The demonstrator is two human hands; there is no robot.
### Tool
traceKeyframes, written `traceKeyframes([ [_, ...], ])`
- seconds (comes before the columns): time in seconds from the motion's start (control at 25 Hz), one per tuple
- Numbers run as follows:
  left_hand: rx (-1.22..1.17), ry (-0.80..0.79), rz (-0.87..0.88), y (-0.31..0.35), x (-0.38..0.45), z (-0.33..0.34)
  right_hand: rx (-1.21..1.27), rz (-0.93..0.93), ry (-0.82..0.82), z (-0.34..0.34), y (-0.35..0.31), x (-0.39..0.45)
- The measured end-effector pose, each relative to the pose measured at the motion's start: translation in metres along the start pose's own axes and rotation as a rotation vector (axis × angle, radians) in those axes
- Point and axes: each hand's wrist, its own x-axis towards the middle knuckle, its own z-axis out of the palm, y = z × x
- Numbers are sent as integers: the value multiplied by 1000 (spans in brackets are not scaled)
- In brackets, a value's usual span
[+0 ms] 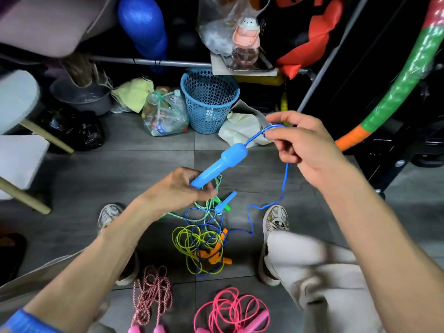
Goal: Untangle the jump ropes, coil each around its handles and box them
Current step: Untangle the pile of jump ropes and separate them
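Blue handle [217,164] in left hand [177,191] — rope [286,179] at right hand [302,145]

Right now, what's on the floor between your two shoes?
In the head view, a tangle of ropes lies between the left shoe and right shoe: yellow-green, blue and green cords with orange handles.

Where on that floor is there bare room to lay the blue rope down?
Bare tile lies left of the left shoe, toward the wooden leg, and between the blue basket and the tangled ropes. It is crowded between the feet, and around the pink rope and striped rope.
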Motion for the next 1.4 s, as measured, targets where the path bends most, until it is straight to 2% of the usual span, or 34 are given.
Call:
traceKeyframes([
  [0.04,-56,40,12,0,0,-2,105,34,-62,-1,-1,-1],
  [0.12,-130,-1,50,3,-2,-6,181,84,-211,3,0,-6],
  [0.2,-146,-59,79,4,-4,-2,102,87,-375,12,2,-14],
  [0.36,-161,-52,41,4,1,12,50,78,-650,26,1,-25],
  [0.52,-386,-61,24,10,-1,19,331,88,-634,29,-2,-25],
  [0.64,-478,-93,128,18,-4,26,615,141,-538,31,-4,-22],
  [0.72,-469,-179,88,21,-8,31,646,167,-455,32,-6,-21],
  [0.84,-347,-304,81,19,-12,28,292,69,-267,24,-8,-15],
  [0.92,-406,-334,98,20,-16,20,25,-45,-166,18,-11,-15],
  [1.0,-406,-360,69,22,-17,11,-109,-127,-44,15,-12,-12],
  [1.08,-346,-343,27,24,-18,7,-158,-161,100,10,-7,-8],
  [1.16,-398,-256,13,25,-17,6,-451,-325,193,9,0,-7],
  [1.2,-455,-202,12,26,-16,6,-603,-434,170,11,6,-7],
  [1.24,-513,-151,6,26,-15,6,-654,-499,77,16,10,-8],
  [1.36,-646,-64,-13,25,-12,-1,-603,-378,-405,38,15,-20],
  [1.4,-658,-56,-14,25,-12,-2,-651,-358,-501,41,17,-20],
])
